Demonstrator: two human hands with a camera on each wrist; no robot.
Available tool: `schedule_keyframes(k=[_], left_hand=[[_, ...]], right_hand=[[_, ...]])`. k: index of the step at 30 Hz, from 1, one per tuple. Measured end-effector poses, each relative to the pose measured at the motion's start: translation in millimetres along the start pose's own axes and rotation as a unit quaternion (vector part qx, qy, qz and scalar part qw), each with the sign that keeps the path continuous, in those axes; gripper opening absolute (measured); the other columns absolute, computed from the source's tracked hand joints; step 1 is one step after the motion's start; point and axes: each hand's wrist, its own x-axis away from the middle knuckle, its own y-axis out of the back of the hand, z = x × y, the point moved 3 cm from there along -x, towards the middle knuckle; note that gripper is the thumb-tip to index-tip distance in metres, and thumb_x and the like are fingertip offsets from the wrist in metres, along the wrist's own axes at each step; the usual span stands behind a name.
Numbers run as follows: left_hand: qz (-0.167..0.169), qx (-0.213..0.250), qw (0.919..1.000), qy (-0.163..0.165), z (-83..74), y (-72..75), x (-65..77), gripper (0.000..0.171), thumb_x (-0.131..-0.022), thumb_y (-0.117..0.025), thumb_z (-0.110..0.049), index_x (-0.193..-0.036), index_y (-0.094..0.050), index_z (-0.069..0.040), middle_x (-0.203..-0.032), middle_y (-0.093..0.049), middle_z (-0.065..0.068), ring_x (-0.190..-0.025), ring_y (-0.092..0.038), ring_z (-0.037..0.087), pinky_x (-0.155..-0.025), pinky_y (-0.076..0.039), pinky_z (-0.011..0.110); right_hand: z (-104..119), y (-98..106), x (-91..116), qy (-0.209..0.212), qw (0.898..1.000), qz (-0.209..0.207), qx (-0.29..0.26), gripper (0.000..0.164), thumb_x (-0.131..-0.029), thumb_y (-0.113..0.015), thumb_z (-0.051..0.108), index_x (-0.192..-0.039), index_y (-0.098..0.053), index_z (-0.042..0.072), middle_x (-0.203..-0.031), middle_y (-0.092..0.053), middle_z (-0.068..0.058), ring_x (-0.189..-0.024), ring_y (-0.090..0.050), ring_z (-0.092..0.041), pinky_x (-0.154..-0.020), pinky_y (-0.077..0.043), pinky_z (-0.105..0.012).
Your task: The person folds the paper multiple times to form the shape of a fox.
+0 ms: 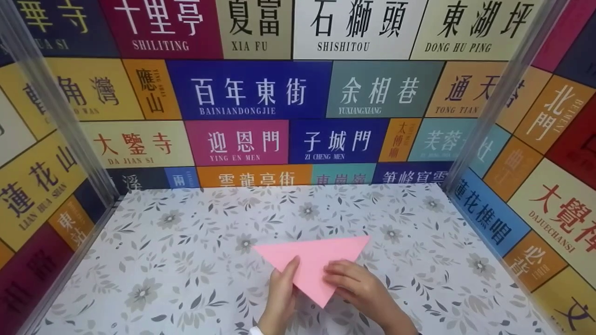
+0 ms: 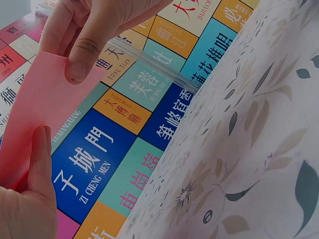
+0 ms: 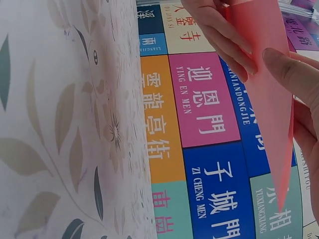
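Observation:
A sheet of pink paper (image 1: 321, 260), folded into a triangle, is held up between both hands over the table, with one point toward me and a long edge away from me. My left hand (image 1: 281, 293) grips its left slanted edge, thumb lying on the near face. On the right side, my right hand (image 1: 358, 284) pinches it with its fingers across the face. In the left wrist view, the thumb (image 2: 79, 67) of the right hand presses on the paper (image 2: 47, 94). The right wrist view has the paper (image 3: 269, 99) nearly edge-on, tapering to a point.
A white tablecloth (image 1: 205, 260) with grey flowers and leaves covers the table. Behind it stands a wall of coloured panels (image 1: 247, 88) with Chinese characters, and similar panels flank both sides. Clear corner posts (image 1: 484, 93) rise at the table's back corners.

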Motion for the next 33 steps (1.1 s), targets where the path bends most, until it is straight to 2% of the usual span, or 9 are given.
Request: schedule_keyframes(k=[5,9,13,22,27,33], left_hand=[[-0.003,-0.004,1.0000,0.003,0.8,1.3,1.7,0.056,-0.086,-0.057,-0.031,-0.127,-0.035,0.000,-0.117,-0.055,0.012,-0.096,-0.060,0.017,-0.083,-0.049,0.029],[-0.016,0.023,0.9996,-0.005,2.1,3.0,2.6,0.050,-0.087,-0.055,-0.026,-0.125,-0.036,0.001,-0.111,-0.056,0.011,-0.091,-0.060,0.015,-0.081,-0.049,0.028],[-0.008,0.063,0.9979,-0.014,2.4,2.8,2.5,0.045,-0.088,-0.054,-0.022,-0.124,-0.037,-0.001,-0.111,-0.056,0.010,-0.096,-0.058,0.017,-0.085,-0.047,0.029],[0.005,0.083,0.9965,-0.005,0.2,0.5,3.5,0.049,-0.087,-0.056,-0.024,-0.127,-0.035,-0.005,-0.114,-0.054,0.010,-0.100,-0.058,0.019,-0.087,-0.046,0.030],[0.025,0.104,0.9942,-0.012,1.3,-2.5,5.6,0.050,-0.087,-0.055,-0.022,-0.127,-0.033,-0.003,-0.116,-0.053,0.013,-0.103,-0.058,0.022,-0.087,-0.046,0.032],[0.033,0.125,0.9916,-0.005,3.1,-5.5,5.6,0.051,-0.086,-0.056,-0.020,-0.126,-0.032,0.000,-0.114,-0.053,0.014,-0.102,-0.058,0.023,-0.087,-0.046,0.032]], right_hand=[[0.5,-0.5,1.5,-0.004,1.000,0.002,-0.010,0.029,-0.072,-0.070,0.007,-0.101,-0.067,0.009,-0.105,-0.063,-0.007,-0.099,-0.058,-0.027,-0.092,-0.042,-0.029],[1.2,-1.7,3.5,-0.016,1.000,0.005,-0.005,0.024,-0.076,-0.068,0.010,-0.099,-0.067,0.011,-0.104,-0.064,-0.004,-0.098,-0.059,-0.022,-0.091,-0.043,-0.024],[1.1,-2.8,3.6,-0.025,1.000,-0.003,0.005,0.024,-0.074,-0.069,0.009,-0.098,-0.067,0.011,-0.102,-0.064,-0.002,-0.095,-0.060,-0.019,-0.088,-0.044,-0.022],[-1.7,-5.3,1.7,-0.081,0.995,-0.045,-0.030,0.029,-0.068,-0.072,0.000,-0.095,-0.067,0.012,-0.095,-0.065,-0.001,-0.090,-0.060,-0.018,-0.085,-0.045,-0.020],[-2.4,-5.8,0.9,-0.145,0.985,-0.091,-0.028,0.033,-0.064,-0.074,-0.005,-0.091,-0.066,0.012,-0.088,-0.064,0.002,-0.084,-0.060,-0.015,-0.081,-0.045,-0.017],[-1.9,-5.9,-0.6,-0.234,0.963,-0.130,-0.032,0.027,-0.068,-0.073,-0.002,-0.085,-0.065,0.017,-0.080,-0.062,0.008,-0.073,-0.058,-0.007,-0.068,-0.047,-0.015]])
